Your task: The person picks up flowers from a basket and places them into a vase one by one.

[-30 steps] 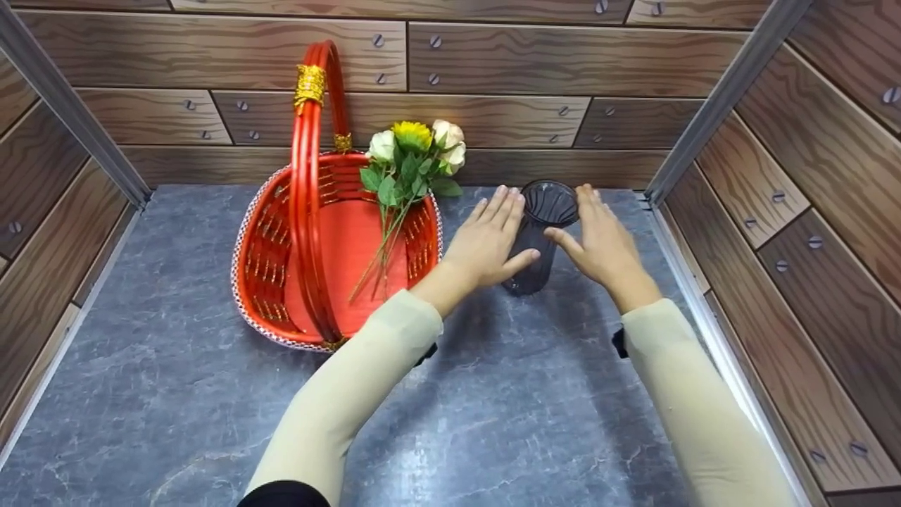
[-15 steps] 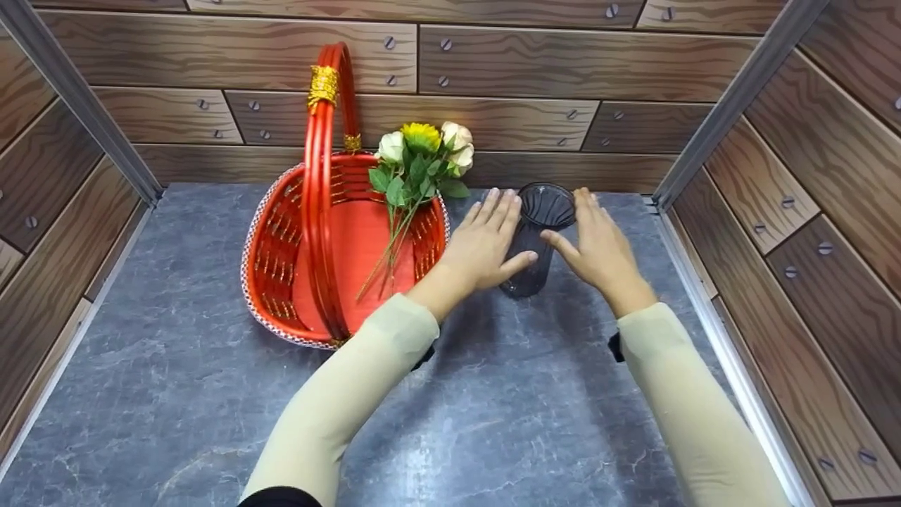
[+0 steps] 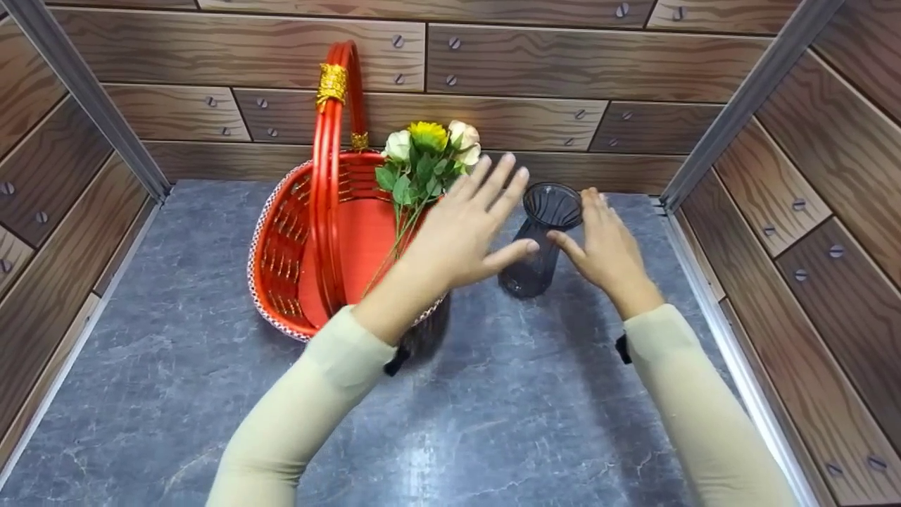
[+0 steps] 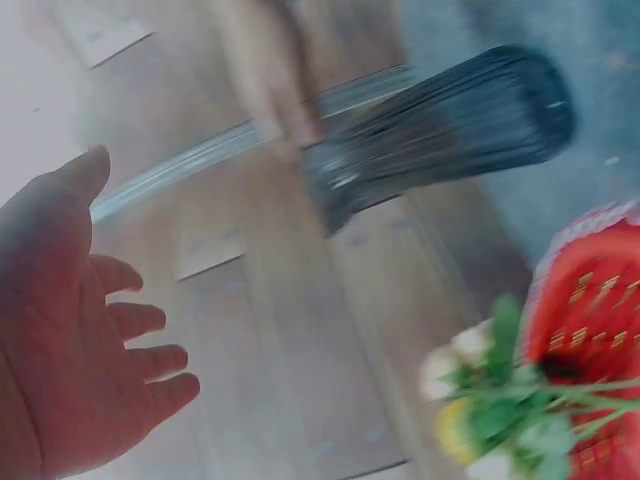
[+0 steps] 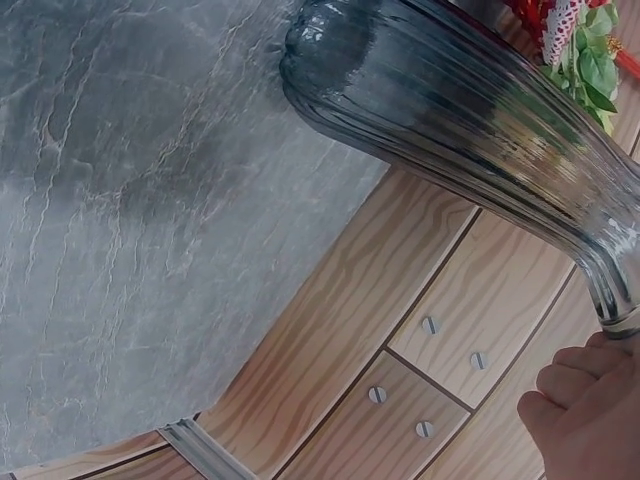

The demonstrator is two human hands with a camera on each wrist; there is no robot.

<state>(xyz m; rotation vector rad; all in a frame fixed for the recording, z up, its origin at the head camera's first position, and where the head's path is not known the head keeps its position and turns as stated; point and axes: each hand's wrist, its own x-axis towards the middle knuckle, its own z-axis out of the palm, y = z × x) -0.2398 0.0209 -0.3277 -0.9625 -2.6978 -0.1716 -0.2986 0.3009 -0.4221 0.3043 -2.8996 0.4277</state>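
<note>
Vase: a dark, ribbed glass vase [image 3: 538, 239] stands upright on the grey marbled surface [image 3: 493, 422], toward the back right, with its flared mouth open to the top.
Vase position: it sits between the two hands, just right of the red basket and near the right-hand wall.
Right hand: the right hand [image 3: 609, 250] is beside the vase on its right, fingers straight and relaxed, fingertips up by the rim; in the right wrist view the fingertips [image 5: 580, 400] lie at the rim, but whether they touch it cannot be told. It grips nothing.
Left hand: the left hand [image 3: 464, 229] is raised above the surface to the left of the vase, fingers spread and straight, thumb pointing toward the vase; it holds nothing and is apart from the glass.
Flowers: a small bunch of flowers [image 3: 426, 158], yellow and cream with green leaves, leans on the basket's right rim, stems running down inside; the left hand's fingers overlap it in the head view.
Basket: the red basket [image 3: 295, 246] with a tall red handle bound in gold rests on the surface at the back left.
Walls: wood-patterned wall panels [image 3: 563, 63] with screws close in the surface on three sides.
</note>
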